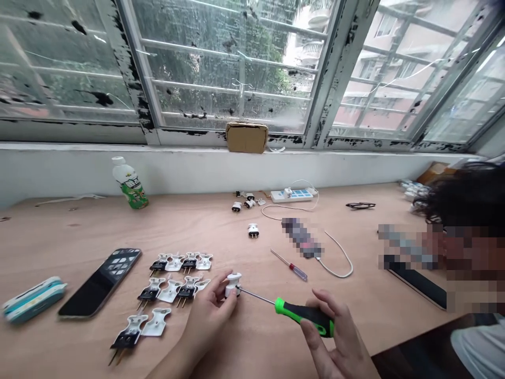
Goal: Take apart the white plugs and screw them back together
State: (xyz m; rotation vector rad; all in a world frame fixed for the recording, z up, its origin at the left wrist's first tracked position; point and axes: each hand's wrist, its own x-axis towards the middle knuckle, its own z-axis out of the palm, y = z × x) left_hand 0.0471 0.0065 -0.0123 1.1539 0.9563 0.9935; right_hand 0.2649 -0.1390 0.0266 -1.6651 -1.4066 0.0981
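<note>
Between the thumb and fingers of my left hand (211, 305) is a white plug (233, 281), held just above the wooden table. My right hand (335, 329) grips the green and black handle of a screwdriver (303, 316). Its thin metal shaft points left, and the tip meets the side of the plug; whether it sits in a screw is too small to tell. Left of my left hand, opened plugs lie in rows, each a black pronged part (128, 334) in a white half shell beside a loose white cover (157, 322).
A smartphone (100, 284) and a teal-white pouch (35, 299) lie at left, with a bottle (130, 181) behind. Assembled plugs (253, 230), a small screwdriver (290, 265), a power strip (292, 195) and a cabled, blurred device (302, 237) lie farther back. Another person's head (469, 200) is at right.
</note>
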